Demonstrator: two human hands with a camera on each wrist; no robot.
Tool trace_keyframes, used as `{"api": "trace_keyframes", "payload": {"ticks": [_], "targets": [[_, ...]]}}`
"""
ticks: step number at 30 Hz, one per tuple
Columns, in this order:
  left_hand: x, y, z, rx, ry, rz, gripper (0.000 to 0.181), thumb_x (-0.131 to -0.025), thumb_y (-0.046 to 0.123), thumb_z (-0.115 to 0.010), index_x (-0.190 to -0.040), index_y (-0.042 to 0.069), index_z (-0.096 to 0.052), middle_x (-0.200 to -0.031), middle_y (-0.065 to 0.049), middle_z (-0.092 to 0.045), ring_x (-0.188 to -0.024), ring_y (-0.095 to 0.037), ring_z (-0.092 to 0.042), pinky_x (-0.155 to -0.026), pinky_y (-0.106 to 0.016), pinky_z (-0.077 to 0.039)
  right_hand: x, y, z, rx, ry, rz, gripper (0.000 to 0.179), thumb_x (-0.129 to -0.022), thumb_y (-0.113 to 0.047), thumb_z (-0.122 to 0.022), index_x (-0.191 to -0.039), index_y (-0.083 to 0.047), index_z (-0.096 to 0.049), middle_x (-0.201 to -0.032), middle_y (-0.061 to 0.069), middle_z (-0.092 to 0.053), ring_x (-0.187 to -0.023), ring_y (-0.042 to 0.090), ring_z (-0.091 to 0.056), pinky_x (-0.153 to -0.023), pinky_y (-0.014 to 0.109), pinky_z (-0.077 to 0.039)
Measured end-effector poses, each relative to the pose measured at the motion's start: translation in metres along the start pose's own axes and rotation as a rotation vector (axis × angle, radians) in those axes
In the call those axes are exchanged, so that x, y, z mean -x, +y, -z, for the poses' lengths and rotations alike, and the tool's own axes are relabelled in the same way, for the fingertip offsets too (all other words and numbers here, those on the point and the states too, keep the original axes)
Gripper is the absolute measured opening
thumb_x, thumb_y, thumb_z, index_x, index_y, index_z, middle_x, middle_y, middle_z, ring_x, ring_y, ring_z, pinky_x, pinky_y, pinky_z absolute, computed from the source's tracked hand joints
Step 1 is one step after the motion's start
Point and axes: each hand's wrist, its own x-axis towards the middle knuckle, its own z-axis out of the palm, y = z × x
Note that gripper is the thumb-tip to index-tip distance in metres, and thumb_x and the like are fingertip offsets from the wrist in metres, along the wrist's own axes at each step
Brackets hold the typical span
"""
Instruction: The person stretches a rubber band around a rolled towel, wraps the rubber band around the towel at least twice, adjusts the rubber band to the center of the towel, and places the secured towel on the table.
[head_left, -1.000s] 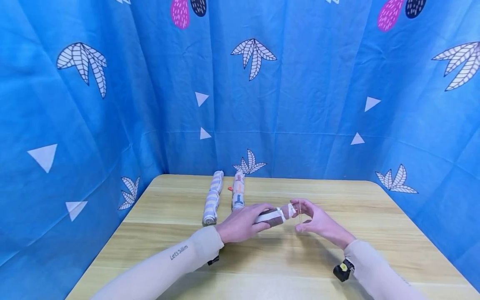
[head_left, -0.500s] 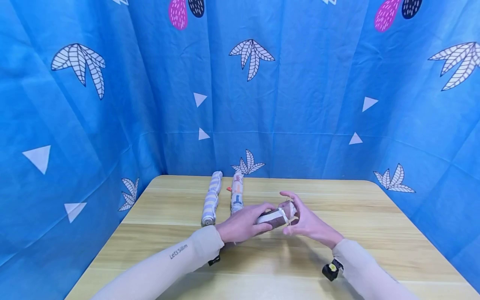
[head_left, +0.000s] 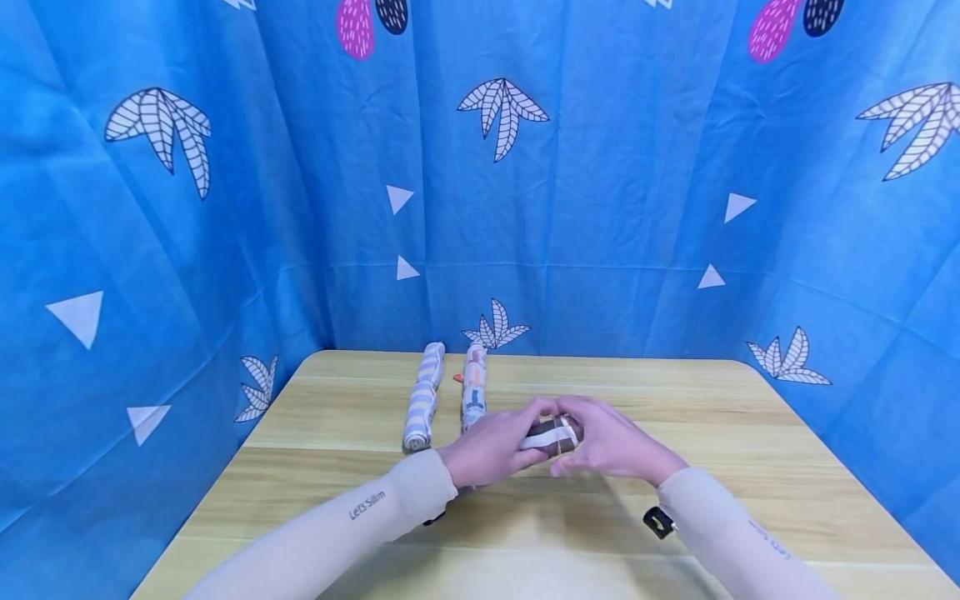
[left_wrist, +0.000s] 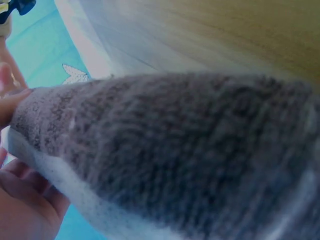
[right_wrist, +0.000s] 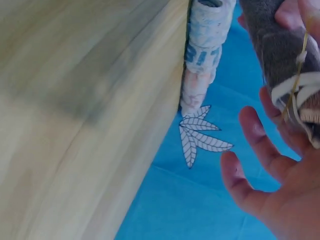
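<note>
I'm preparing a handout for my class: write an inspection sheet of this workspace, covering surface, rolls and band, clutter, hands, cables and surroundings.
Surface: table with light wood grain; shadows fall near the arms.
Job's things: brown roll with white stripe, in hand; yellowish band across it, full loop not visible; striped roll and patterned roll lie side by side, apart.
Clutter: small orange piece beside the patterned roll; whether attached is unclear.
Hands: left hand grips the brown roll; right hand curves round its other end, at the band.
Cables: nothing seen.
Surroundings: blue curtain printed with leaves and triangles.
</note>
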Motion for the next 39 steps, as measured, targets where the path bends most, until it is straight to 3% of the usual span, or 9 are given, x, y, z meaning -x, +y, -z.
{"api": "trace_keyframes", "payload": {"ticks": [4,7,16,22,25,29,33,36,39], "targets": [[-0.002,0.0,-0.003,-0.083,0.069,-0.141,0.035,-0.098,0.038,-0.063,-0.13,0.029,-0.051,-0.11,0.008,-0.07,-0.087,-0.003,-0.066,-0.073,-0.02,-0.054,-0.002,-0.005,-0.001,0.129,0.041,0.008,0.07,-0.064,-0.058,-0.089,-0.123,-0.033,-0.061,-0.106,-0.018,-0.065,-0.091,0.007,-0.061,-0.078,0.032,-0.052],[-0.002,-0.002,-0.004,-0.065,0.085,-0.159,0.021,-0.099,0.033,-0.064,-0.117,0.026,-0.056,-0.1,0.01,-0.067,-0.081,-0.002,-0.061,-0.07,-0.016,-0.051,-0.001,-0.006,-0.002,0.14,0.053,0.02,0.062,-0.068,-0.056,-0.087,-0.12,-0.032,-0.063,-0.102,-0.018,-0.065,-0.085,0.005,-0.061,-0.074,0.03,-0.052],[0.001,-0.013,0.0,0.214,0.13,-0.001,0.006,-0.099,0.029,-0.064,-0.103,0.029,-0.058,-0.092,0.011,-0.065,-0.079,-0.005,-0.059,-0.071,-0.02,-0.05,0.005,-0.001,-0.008,0.122,0.186,0.03,0.041,-0.09,-0.055,-0.068,-0.124,-0.032,-0.066,-0.091,-0.016,-0.067,-0.068,0.003,-0.057,-0.062,0.025,-0.048],[0.001,-0.02,0.002,0.358,0.25,0.145,0.011,-0.095,0.02,-0.067,-0.097,0.028,-0.059,-0.09,0.009,-0.064,-0.08,-0.007,-0.056,-0.072,-0.024,-0.047,0.007,-0.002,-0.011,-0.197,0.289,-0.019,0.037,-0.098,-0.032,-0.066,-0.131,-0.018,-0.054,-0.072,-0.001,-0.062,-0.056,0.009,-0.049,-0.049,0.026,-0.042],[0.0,-0.019,0.003,0.412,0.296,0.212,0.014,-0.094,0.019,-0.068,-0.095,0.028,-0.059,-0.09,0.009,-0.063,-0.082,-0.009,-0.056,-0.073,-0.026,-0.046,0.006,-0.004,-0.015,-0.321,0.36,-0.025,0.026,-0.099,-0.019,-0.064,-0.121,-0.012,-0.052,-0.065,0.002,-0.058,-0.052,0.007,-0.043,-0.045,0.026,-0.036],[-0.002,-0.015,0.004,0.482,0.333,0.249,0.012,-0.093,0.02,-0.068,-0.095,0.027,-0.059,-0.092,0.007,-0.064,-0.085,-0.012,-0.059,-0.075,-0.029,-0.048,0.006,-0.007,-0.024,-0.306,0.424,0.025,0.005,-0.098,-0.009,-0.063,-0.1,-0.008,-0.058,-0.06,-0.001,-0.055,-0.05,0.004,-0.042,-0.044,0.024,-0.035],[-0.005,-0.013,0.006,0.58,0.377,0.292,0.011,-0.092,0.017,-0.067,-0.096,0.023,-0.058,-0.094,0.002,-0.065,-0.084,-0.013,-0.061,-0.073,-0.03,-0.05,0.006,-0.017,-0.029,-0.31,0.355,0.083,0.011,-0.101,-0.008,-0.058,-0.093,-0.011,-0.066,-0.06,-0.001,-0.057,-0.048,0.004,-0.046,-0.042,0.024,-0.038],[-0.007,-0.011,0.01,0.669,0.415,0.332,0.011,-0.091,0.013,-0.067,-0.096,0.018,-0.058,-0.096,-0.001,-0.064,-0.084,-0.014,-0.061,-0.074,-0.029,-0.049,0.006,-0.022,-0.029,-0.356,0.179,0.045,0.019,-0.104,-0.011,-0.05,-0.097,-0.01,-0.068,-0.061,0.003,-0.06,-0.045,0.006,-0.047,-0.04,0.026,-0.04],[-0.008,-0.007,0.015,0.806,0.428,0.335,0.012,-0.09,0.01,-0.067,-0.099,0.011,-0.059,-0.099,-0.003,-0.064,-0.086,-0.013,-0.061,-0.074,-0.028,-0.05,0.005,-0.019,-0.029,-0.397,0.003,-0.055,0.025,-0.104,-0.011,-0.046,-0.104,-0.002,-0.07,-0.061,0.009,-0.063,-0.04,0.009,-0.046,-0.039,0.028,-0.041]]}}
